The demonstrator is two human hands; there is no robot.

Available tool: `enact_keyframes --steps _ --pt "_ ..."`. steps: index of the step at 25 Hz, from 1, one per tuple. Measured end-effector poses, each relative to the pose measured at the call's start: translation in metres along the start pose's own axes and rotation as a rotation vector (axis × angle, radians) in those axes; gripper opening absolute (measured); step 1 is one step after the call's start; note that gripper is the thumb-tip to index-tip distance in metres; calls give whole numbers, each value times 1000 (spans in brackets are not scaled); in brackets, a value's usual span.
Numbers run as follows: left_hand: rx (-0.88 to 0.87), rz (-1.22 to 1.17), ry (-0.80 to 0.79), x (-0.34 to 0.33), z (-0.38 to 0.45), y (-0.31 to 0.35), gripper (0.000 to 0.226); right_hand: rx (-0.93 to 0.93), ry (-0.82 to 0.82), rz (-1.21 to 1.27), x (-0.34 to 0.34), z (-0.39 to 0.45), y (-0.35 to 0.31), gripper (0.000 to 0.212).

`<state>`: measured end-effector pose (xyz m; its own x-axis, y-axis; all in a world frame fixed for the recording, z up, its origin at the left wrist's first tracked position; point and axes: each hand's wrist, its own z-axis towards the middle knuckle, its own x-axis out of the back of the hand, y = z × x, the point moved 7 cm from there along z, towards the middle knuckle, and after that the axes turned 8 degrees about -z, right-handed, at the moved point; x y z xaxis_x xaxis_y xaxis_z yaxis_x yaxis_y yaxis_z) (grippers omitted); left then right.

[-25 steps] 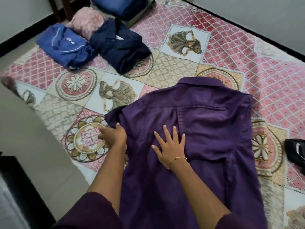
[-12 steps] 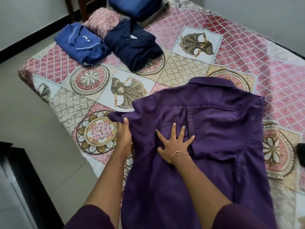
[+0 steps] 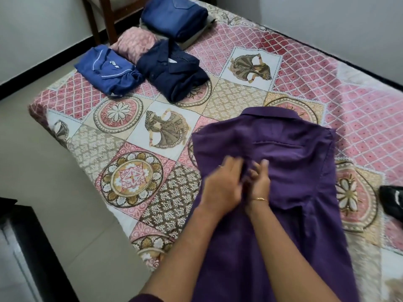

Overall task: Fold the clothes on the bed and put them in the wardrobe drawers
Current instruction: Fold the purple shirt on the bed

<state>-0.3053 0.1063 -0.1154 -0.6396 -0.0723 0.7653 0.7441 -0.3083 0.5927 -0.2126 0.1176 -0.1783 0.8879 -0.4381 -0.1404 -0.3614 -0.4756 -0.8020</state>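
A purple shirt (image 3: 283,171) lies back up on the patterned bedspread (image 3: 237,97), collar at the far end. Its left side is folded in, leaving a straight left edge. My left hand (image 3: 224,184) lies on the middle of the shirt's back with blurred, stretched fingers. My right hand (image 3: 259,179), wearing a thin gold bracelet, rests right beside it, and a ridge of purple cloth rises between the two. Folded clothes sit at the bed's far left corner: a blue polo (image 3: 106,68), a navy shirt (image 3: 172,70), a pink piece (image 3: 135,42) and a denim-blue piece (image 3: 174,16).
A black item (image 3: 392,201) lies at the bed's right edge. A wooden chair (image 3: 104,16) stands behind the bed's far corner. Dark furniture (image 3: 26,247) sits at bottom left, with pale tiled floor (image 3: 43,162) between it and the bed.
My left hand has swept right from the shirt's left edge onto its back, bringing the left side over. My right hand's fingers have drawn together beside it.
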Motion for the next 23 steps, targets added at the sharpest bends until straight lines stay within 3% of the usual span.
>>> enact_keyframes --steps 2,3,4,6,7,8,10,13,15,20,23 --pt "13 -240 -367 -46 -14 18 58 -112 2 325 37 1 3 49" --pt "88 -365 -433 -56 -22 16 60 -128 -5 328 51 2 7 53" --pt "142 -441 -374 -57 -26 9 57 -128 9 232 66 2 13 49" --pt "153 -334 -55 -42 -28 -15 43 -95 93 -94 87 7 23 17" --pt "144 -204 64 -36 -29 -26 41 -63 112 -195 91 10 22 13" --pt "160 -88 118 -33 -30 -37 43 -37 122 -236 94 13 19 24" --pt "195 75 18 -43 -27 -47 54 -39 171 -141 101 11 8 33" --pt "239 250 -451 -72 -25 -49 93 -100 343 -21 129 5 9 32" --pt "197 338 -609 -84 -23 -44 101 -146 419 26 146 0 18 29" --pt "223 323 -579 -87 25 -49 118 -188 378 54 159 6 22 25" --pt "294 308 -605 -92 51 -69 82 -25 287 18 152 16 12 12"
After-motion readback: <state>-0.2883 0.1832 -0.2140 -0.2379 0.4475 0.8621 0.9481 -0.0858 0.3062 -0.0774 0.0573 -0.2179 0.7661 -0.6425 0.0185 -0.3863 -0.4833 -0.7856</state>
